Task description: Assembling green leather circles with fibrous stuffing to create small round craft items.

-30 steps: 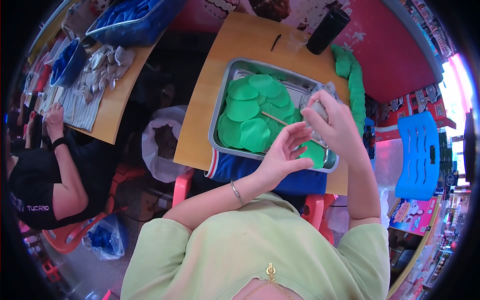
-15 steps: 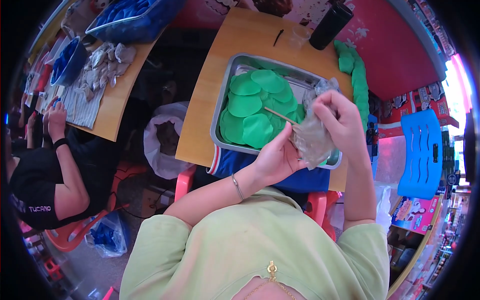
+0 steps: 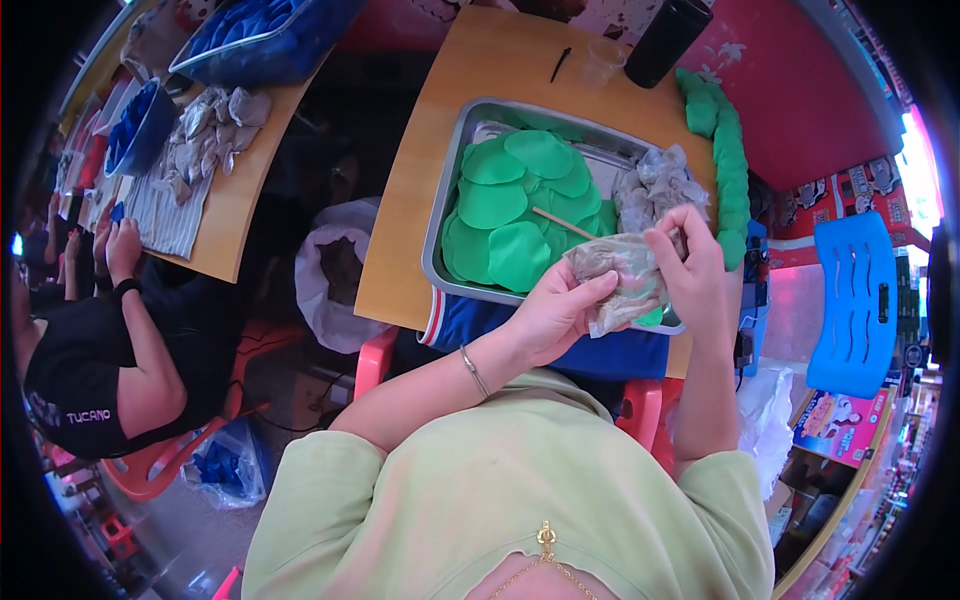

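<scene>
Between my hands, over the near right part of a metal tray [image 3: 434, 245], is a crumpled, see-through greyish plastic bag [image 3: 625, 272]. My left hand [image 3: 553, 315] grips its lower left edge between thumb and fingers. The bag's upper right edge is pinched by my right hand [image 3: 694, 268]. What the bag contains, if anything, I cannot make out. Round green discs [image 3: 494, 205] of thin sheet lie overlapping in the tray. A thin wooden stick [image 3: 562, 221] rests over them, its near end by the bag. More crumpled clear bags [image 3: 660, 187] lie at the tray's right side.
A row of bunched green pieces [image 3: 732, 165] runs along the table's right edge. At the back stand a black bottle [image 3: 668, 42] and a clear cup [image 3: 604, 62]. To the left, a person [image 3: 105, 370] works at another table. A white sack [image 3: 312, 270] stands between the tables.
The bag has been spread flatter and turned between my hands. My left thumb now presses on it. My right hand has shifted slightly down and right, uncovering the bags in the tray.
</scene>
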Action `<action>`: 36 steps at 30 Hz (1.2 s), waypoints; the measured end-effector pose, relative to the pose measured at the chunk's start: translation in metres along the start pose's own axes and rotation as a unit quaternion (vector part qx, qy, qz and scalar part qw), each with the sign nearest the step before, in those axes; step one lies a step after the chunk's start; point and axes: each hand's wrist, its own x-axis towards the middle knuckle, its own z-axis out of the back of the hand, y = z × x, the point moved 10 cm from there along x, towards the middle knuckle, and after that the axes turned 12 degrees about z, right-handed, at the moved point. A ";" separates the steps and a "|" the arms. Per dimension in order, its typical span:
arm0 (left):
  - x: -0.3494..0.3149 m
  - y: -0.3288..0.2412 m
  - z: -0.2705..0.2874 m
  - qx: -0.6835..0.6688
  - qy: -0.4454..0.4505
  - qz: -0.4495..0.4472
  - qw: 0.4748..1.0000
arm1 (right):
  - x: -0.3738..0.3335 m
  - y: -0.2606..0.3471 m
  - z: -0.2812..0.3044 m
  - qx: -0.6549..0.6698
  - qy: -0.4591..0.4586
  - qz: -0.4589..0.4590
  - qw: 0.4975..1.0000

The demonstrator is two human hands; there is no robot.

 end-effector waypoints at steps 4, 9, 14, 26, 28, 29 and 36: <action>0.003 0.012 0.010 0.031 -0.034 0.049 0.998 | -0.022 -0.001 -0.014 0.187 -0.059 0.137 0.971; -0.001 0.011 0.013 0.047 -0.036 0.103 0.993 | -0.041 -0.007 -0.053 0.165 0.117 0.043 0.978; -0.018 -0.012 0.025 0.140 -0.061 0.097 0.984 | -0.045 -0.017 -0.059 0.148 0.107 0.000 0.983; -0.047 -0.084 0.007 0.779 -0.369 -0.216 0.459 | -0.033 -0.037 -0.059 0.099 0.063 0.012 0.993; -0.042 -0.083 0.011 0.787 -0.372 -0.224 0.439 | -0.031 -0.037 -0.060 0.077 0.068 0.021 0.994; -0.041 -0.083 0.010 0.793 -0.375 -0.233 0.420 | -0.031 -0.039 -0.061 0.089 0.066 0.006 0.994; -0.031 -0.081 0.010 0.816 -0.371 -0.207 0.391 | -0.029 -0.041 -0.062 0.084 0.074 0.012 0.994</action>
